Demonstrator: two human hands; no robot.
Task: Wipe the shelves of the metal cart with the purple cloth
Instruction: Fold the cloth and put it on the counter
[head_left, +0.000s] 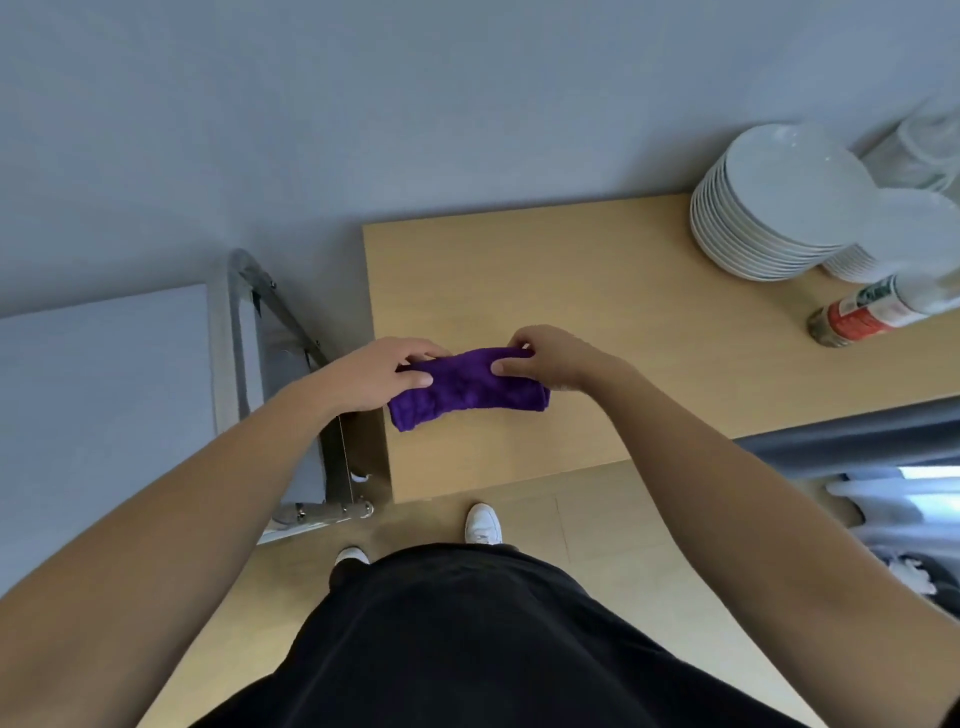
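The metal cart (270, 364) is standing at the left, beside the wooden table (597, 291). The left hand (376, 371) and right hand (550, 358) are each pinching an end of the folded purple cloth (462, 389) above the table edge. Stacked white plates (769, 208) are sitting far right.

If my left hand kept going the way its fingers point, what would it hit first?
Probably the right hand: the left hand points rightward along the purple cloth both hold, though depth is unclear.
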